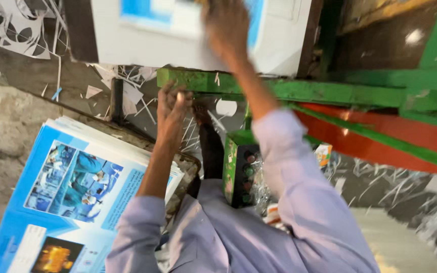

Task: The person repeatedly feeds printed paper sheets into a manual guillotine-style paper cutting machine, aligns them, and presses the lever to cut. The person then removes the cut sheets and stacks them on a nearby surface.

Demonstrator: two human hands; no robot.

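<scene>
Your right hand (227, 23) is stretched forward and up, palm down and fingers spread flat on the white-and-blue printed sheet (142, 30) lying on the machine bed; the hand is blurred, so I cannot tell whether it pinches the sheet or only presses it. Your left hand (172, 108) is raised with fingers curled loosely, close to the green metal bar (198, 81) just below that sheet; contact cannot be confirmed. Left of that forearm sits a stack of glossy blue printed sheets (72, 187). Right of it, a green control box (237, 169) carries round buttons. Thin paper trimmings (390, 187) litter the floor.
</scene>
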